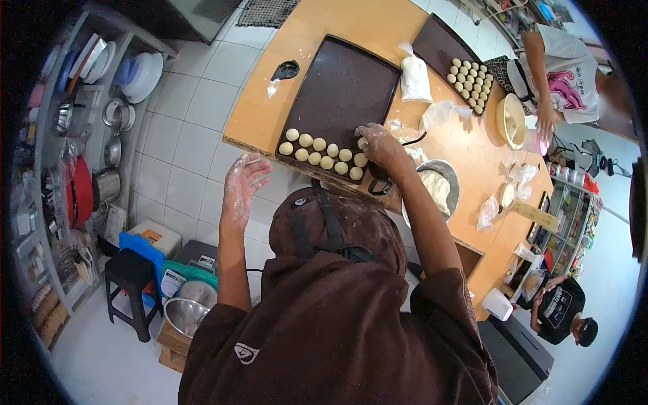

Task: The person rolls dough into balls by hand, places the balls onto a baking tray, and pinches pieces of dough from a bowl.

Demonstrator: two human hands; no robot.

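Note:
My right hand [382,148] reaches over the near right corner of a dark baking tray [344,84], its fingers closed on a dough ball [363,143]. Along the tray's near edge, several round pale dough balls [327,163] stand in two rows. Off the tray's left corner, my left hand [244,183] hangs in the air beside the table edge, dusted with flour, fingers apart and holding nothing. Just right of my right forearm, a metal bowl [453,177] contains a large lump of dough [435,189].
A bag of white powder [415,79], a black scoop-like item [286,69] and a second tray [442,42] with dough balls share the wooden table [270,101]. A co-worker [563,77] stands by a yellow bowl [501,121]; another person [560,307] is farther off. Shelves [125,145] line the left.

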